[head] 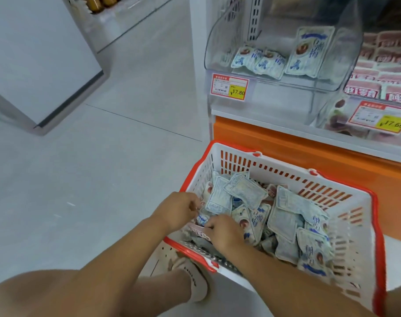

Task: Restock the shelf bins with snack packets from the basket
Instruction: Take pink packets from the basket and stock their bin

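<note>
bare left hand and right hand are sunk in the near corner of the red-and-white plastic basket, fingers pinched on pale blue snack packets, apparently to gather a handful. clear plastic shelf bin above is seen nearly empty.

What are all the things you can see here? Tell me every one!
basket: one, white with red rim, on the floor by the shelf
snack packets: many, pale blue and white, piled in the basket
clear bin: one, holds three blue-white packets
pink packets: many, in the bin to the right
price tags: two, red and yellow, on bin fronts
shelf base: one, orange
left hand: in the basket, on packets
right hand: in the basket, on packets
</note>
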The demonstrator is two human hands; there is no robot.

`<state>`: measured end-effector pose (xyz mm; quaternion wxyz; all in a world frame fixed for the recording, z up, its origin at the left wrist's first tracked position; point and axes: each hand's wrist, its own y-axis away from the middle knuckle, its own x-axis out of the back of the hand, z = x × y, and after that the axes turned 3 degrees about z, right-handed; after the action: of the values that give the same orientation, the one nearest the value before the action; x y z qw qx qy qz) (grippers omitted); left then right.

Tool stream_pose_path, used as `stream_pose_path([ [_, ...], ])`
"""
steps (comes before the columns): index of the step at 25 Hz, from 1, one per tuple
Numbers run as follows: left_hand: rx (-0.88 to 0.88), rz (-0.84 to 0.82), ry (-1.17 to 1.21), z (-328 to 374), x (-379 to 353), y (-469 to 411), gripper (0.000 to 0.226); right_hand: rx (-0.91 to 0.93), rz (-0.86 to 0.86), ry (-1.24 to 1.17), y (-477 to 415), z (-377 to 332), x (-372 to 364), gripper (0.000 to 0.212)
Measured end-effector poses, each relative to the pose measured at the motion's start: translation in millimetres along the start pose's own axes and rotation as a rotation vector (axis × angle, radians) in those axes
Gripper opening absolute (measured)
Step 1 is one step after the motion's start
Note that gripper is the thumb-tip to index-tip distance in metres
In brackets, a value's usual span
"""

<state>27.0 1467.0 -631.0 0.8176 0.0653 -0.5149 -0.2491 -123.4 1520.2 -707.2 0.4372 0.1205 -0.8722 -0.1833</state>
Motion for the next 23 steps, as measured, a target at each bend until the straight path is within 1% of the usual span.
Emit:
stream_pose_path([
  [2,-0.003,-0.037,0.04,0.7,0.4,1.4,0.029,-0.003,-0.017,-0.138,0.8,3.9,9.9,0.024],
  [4,-0.007,-0.106,0.088,5.3,2.6,1.5,0.04,-0.032,-0.008,-0.381,8.2,11.7,37.6,0.021],
  [5,-0.002,-0.142,0.16,9.7,4.2,0.9,0.044,-0.059,0.012,-0.534,14.2,15.6,55.4,0.017],
  [7,0.031,-0.182,0.417,24.3,9.0,0.5,0.04,-0.14,0.047,-0.816,29.0,20.3,88.8,0.01],
  [9,0.063,-0.213,0.638,47.0,15.0,1.0,0.032,-0.193,0.091,-0.997,40.2,24.6,114.6,0.011],
  [12,0.05,-0.291,0.75,83.3,18.9,-0.2,0.022,-0.171,0.182,-1.161,56.3,30.2,146.8,0.012],
  [15,0.049,-0.336,0.834,107.5,20.5,-1.3,0.026,-0.139,0.236,-1.252,69.2,38.7,164.2,0.012],
  [20,0.002,-0.356,0.82,128.4,17.0,-5.7,0.027,-0.149,0.302,-1.301,83.9,48.4,179.8,0.012],
  [21,-0.019,-0.353,0.81,133.6,16.1,-5.7,0.027,-0.141,0.3,-1.261,88.9,46.8,184.9,0.012],
  [23,-0.076,-0.307,0.765,148.6,18.2,-5.2,0.024,-0.085,0.288,-1.024,99.0,40.5,201.6,0.015],
])
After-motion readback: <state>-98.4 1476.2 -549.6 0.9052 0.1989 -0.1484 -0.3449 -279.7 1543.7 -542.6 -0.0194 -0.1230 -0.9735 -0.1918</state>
